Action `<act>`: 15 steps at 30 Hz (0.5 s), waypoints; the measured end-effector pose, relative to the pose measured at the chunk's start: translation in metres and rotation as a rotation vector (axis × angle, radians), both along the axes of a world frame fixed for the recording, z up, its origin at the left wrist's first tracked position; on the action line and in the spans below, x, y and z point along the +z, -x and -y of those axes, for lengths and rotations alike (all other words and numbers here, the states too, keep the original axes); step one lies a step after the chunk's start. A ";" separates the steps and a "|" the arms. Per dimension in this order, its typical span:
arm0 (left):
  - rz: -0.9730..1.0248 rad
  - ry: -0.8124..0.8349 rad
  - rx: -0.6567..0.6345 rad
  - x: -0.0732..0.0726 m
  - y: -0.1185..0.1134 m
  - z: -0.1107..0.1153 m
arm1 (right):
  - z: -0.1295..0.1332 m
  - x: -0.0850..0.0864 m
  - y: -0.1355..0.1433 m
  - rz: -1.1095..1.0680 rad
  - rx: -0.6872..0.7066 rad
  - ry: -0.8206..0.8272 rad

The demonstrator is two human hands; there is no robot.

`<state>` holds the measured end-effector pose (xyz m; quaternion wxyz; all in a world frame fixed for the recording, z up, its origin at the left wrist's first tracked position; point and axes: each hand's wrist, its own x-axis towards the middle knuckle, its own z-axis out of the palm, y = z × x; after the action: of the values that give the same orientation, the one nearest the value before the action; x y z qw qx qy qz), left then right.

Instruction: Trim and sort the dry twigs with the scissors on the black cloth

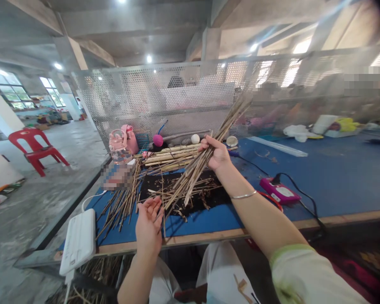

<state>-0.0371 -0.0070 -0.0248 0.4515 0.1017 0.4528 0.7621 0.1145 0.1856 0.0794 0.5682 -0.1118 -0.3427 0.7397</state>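
Far to my left, a red plastic chair stands on the grey concrete floor, well apart from where I work. Nearer, a white power bank lies at the left front edge of the blue tabletop, with a white cable running from it. Behind it, by the perforated metal screen, stands a pink water bottle. Loose dry sticks lie fanned out on the tabletop just right of the power bank. My left hand hovers over the front edge of the tabletop, palm up and fingers loosely spread, grasping nothing, its fingertips just beside the lower ends of a bundle of sticks. That bundle rises slanting up and to the right, over a dark mat strewn with broken bits and bark. Behind the mat, thicker pale canes lie side by side, with a pink ball and a white ball near them. My right hand is clenched around the middle of the bundle, holding it tilted in the air above the mat, its upper ends reaching in front of the screen. A thin silver bangle sits on my right wrist. To the right, a pink device with a black cord rests on the tabletop.
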 end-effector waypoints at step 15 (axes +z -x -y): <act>0.154 0.096 -0.509 0.021 -0.005 -0.034 | 0.034 -0.031 0.024 0.142 0.310 -0.061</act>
<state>-0.0320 0.0269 -0.0037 0.6658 0.1328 0.4126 0.6073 0.0902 0.1516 0.0480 0.4248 -0.0922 -0.4174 0.7980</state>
